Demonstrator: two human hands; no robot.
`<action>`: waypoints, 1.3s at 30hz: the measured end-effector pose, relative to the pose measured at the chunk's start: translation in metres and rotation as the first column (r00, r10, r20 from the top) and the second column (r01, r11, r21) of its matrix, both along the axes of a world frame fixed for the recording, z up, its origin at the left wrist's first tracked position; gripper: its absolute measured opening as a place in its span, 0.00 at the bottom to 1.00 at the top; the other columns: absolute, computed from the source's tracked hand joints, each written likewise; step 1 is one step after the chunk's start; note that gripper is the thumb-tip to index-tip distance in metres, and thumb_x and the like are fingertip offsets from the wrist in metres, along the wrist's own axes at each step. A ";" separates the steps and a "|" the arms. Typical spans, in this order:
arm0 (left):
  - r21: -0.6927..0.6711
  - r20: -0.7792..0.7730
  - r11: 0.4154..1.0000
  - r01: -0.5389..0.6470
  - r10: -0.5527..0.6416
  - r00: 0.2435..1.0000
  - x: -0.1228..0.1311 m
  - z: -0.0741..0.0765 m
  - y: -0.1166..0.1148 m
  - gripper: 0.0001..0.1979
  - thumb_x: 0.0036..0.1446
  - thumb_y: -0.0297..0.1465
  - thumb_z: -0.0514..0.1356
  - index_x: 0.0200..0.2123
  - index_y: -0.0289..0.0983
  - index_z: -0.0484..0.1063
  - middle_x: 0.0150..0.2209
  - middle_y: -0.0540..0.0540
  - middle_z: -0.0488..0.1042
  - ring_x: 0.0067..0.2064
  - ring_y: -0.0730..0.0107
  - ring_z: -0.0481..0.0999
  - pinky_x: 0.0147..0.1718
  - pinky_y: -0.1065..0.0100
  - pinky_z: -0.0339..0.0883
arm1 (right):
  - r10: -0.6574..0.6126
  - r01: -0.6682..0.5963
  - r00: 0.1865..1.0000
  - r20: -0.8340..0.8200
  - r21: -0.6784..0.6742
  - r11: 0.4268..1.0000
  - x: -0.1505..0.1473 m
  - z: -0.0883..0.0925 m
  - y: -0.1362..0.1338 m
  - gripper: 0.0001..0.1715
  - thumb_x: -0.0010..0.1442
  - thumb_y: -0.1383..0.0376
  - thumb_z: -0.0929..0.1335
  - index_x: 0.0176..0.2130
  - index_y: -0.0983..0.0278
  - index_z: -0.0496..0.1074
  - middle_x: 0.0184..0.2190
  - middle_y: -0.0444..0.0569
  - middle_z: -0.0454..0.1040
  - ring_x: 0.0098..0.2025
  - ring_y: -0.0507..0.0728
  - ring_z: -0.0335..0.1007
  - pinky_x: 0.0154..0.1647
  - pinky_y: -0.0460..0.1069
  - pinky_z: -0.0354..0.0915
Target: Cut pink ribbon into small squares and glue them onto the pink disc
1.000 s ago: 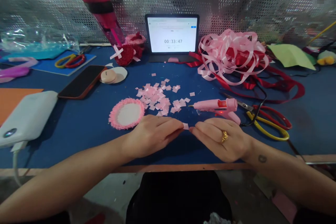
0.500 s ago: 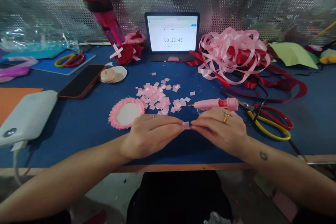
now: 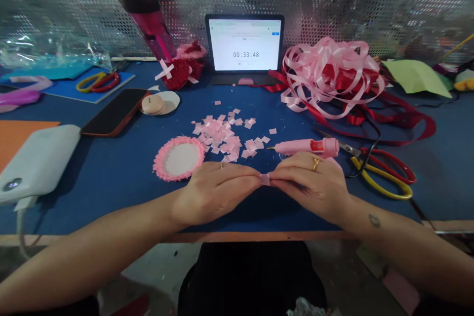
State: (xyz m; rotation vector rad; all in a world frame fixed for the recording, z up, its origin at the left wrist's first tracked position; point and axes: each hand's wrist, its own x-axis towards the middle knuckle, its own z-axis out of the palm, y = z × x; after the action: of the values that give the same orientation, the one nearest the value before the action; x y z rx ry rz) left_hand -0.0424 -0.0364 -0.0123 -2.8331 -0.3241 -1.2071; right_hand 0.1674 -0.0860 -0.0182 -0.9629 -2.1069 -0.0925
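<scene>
A small pink ribbon square [image 3: 264, 179] sits just above the near edge of the blue worktop [image 3: 111, 182], pinched from both sides. The left hand [image 3: 213, 192] closes its grip on the square's left edge with thumb and forefinger. The right hand [image 3: 313, 185], wearing a gold ring [image 3: 315, 163], clenches its fingertips on the right edge. The two hands' fingertips almost meet around the piece.

Just behind the right hand lies a pink glue gun [image 3: 305, 146], its nozzle pointing left. Beyond the left hand is a scattered heap of pink squares [image 3: 222, 136], and beside that heap on the left a round disc with a pink frilled rim [image 3: 178, 158]. To the right of the glue gun lie scissors [image 3: 383, 173] with red and yellow handles.

Farther back, a tangle of pink and red ribbon [image 3: 329, 76] is piled at the right, and a tablet [image 3: 245, 44] stands upright showing a timer. A dark phone [image 3: 114, 113] and a white power bank [image 3: 37, 163] lie at the left.
</scene>
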 end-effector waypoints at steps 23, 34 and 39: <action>-0.045 -0.017 0.999 0.009 -0.010 1.000 0.000 -0.003 -0.002 0.05 0.54 0.22 0.61 0.34 0.35 0.74 0.35 0.50 0.80 0.35 0.78 0.79 0.34 0.78 0.71 | 0.036 -0.036 0.999 0.008 0.006 0.999 -0.001 -0.001 0.000 0.04 0.58 0.71 0.68 0.34 0.65 0.74 0.29 0.45 0.77 0.31 0.50 0.72 0.35 0.45 0.70; -0.172 -0.022 0.985 -0.011 0.007 1.000 0.005 -0.001 -0.001 0.03 0.54 0.24 0.60 0.32 0.37 0.73 0.33 0.51 0.78 0.31 0.81 0.77 0.30 0.81 0.71 | 0.045 -0.045 0.999 0.022 -0.001 0.999 0.001 -0.001 0.000 0.04 0.58 0.72 0.68 0.34 0.65 0.74 0.30 0.46 0.77 0.33 0.50 0.72 0.37 0.45 0.70; -0.194 -0.048 0.981 0.000 -0.009 0.999 0.005 -0.001 -0.002 0.04 0.55 0.23 0.59 0.29 0.36 0.71 0.32 0.51 0.78 0.31 0.81 0.76 0.31 0.81 0.71 | 0.071 -0.071 0.997 0.021 -0.013 0.997 0.000 -0.002 0.000 0.04 0.57 0.73 0.68 0.34 0.67 0.74 0.30 0.47 0.76 0.33 0.50 0.71 0.37 0.45 0.69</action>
State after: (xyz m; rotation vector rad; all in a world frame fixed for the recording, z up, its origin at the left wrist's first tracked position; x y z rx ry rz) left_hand -0.0374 -0.0386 -0.0133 -3.0231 -0.4570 -1.1659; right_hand 0.1679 -0.0861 -0.0202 -0.8970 -2.1613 -0.0541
